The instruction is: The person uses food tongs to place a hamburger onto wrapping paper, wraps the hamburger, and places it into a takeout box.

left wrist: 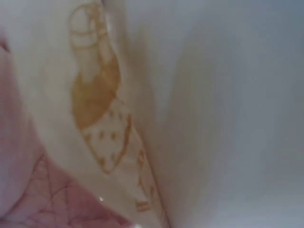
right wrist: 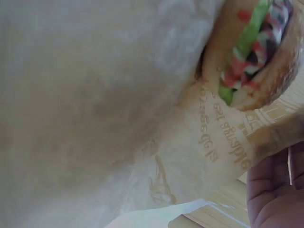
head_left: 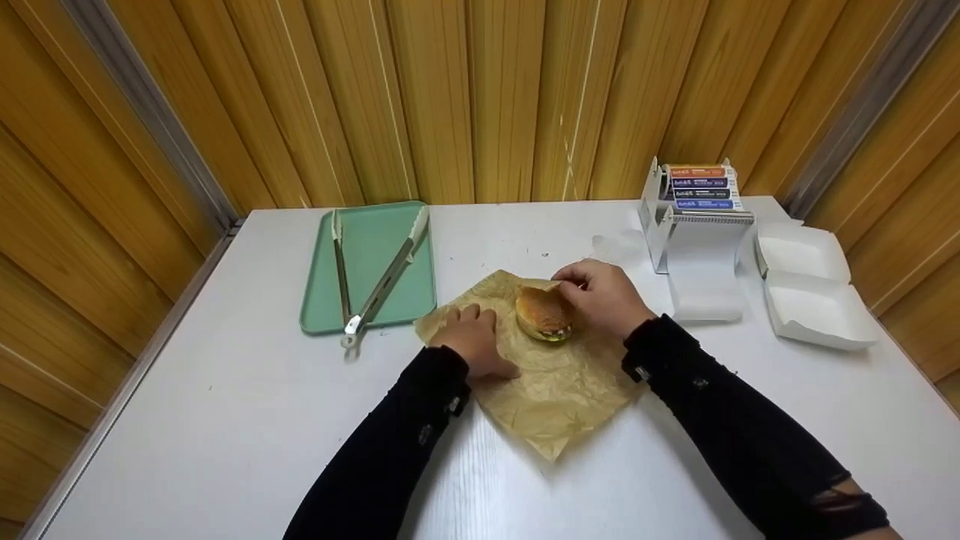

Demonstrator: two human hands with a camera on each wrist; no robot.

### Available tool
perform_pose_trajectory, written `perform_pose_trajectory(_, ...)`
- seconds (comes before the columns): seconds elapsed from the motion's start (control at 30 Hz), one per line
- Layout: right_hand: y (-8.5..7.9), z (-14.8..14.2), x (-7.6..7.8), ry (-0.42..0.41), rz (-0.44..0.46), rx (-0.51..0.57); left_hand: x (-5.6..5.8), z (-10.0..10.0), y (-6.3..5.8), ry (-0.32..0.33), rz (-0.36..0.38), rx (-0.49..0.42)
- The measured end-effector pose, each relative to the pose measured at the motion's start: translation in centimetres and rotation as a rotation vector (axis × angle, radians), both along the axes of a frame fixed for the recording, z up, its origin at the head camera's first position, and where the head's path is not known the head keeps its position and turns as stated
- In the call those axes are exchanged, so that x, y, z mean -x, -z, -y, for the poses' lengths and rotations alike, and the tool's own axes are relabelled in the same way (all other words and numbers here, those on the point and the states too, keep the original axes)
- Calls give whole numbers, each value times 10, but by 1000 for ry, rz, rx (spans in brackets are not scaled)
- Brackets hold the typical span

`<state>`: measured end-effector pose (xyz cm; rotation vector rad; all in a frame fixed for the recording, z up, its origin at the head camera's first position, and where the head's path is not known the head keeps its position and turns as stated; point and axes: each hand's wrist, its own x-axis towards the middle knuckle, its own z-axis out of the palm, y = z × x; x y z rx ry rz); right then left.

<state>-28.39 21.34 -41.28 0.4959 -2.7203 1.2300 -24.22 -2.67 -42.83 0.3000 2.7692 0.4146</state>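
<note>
A hamburger [head_left: 544, 313] with a sesame bun, lettuce and sauce sits on a sheet of printed brown wrapping paper [head_left: 559, 397]. My right hand [head_left: 604, 296] pinches the paper's far right edge between thumb and fingers, just beside the bun. In the right wrist view the raised sheet partly covers the burger [right wrist: 256, 57]. Left of the burger, my left hand [head_left: 476, 345] rests on the paper with fingers spread, back of the hand up. Close up in the left wrist view, a fold of the paper [left wrist: 97, 99] stands before the palm.
Metal tongs [head_left: 379, 296] lie spread across a green tray [head_left: 319, 311] at the back left. Toward the back right stand a roll dispenser [head_left: 656, 232] with colored labels and a hanging white strip [head_left: 703, 277]. An unfolded white box [head_left: 817, 307] lies by the right edge.
</note>
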Motion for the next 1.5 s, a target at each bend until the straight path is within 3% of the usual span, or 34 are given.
perform_pose_trajectory(0.47,14,1,-24,-47,-95,-63,-1,-2,0,10,-14,33)
perform_pose_trajectory(0.93,18,1,-37,-166,-256,-358,-3,-2,0,31,-39,33)
perform_pose_trajectory(1.23,15,-4,-46,-205,-191,-458,-2,-4,-1,37,-49,37)
perform_pose_trajectory(1.4,12,-6,-50,-224,-143,-492,-4,-6,-2,-13,-51,51)
perform_pose_trajectory(1.5,11,-7,-52,-231,-96,-503,-8,-10,-5,-41,-69,120)
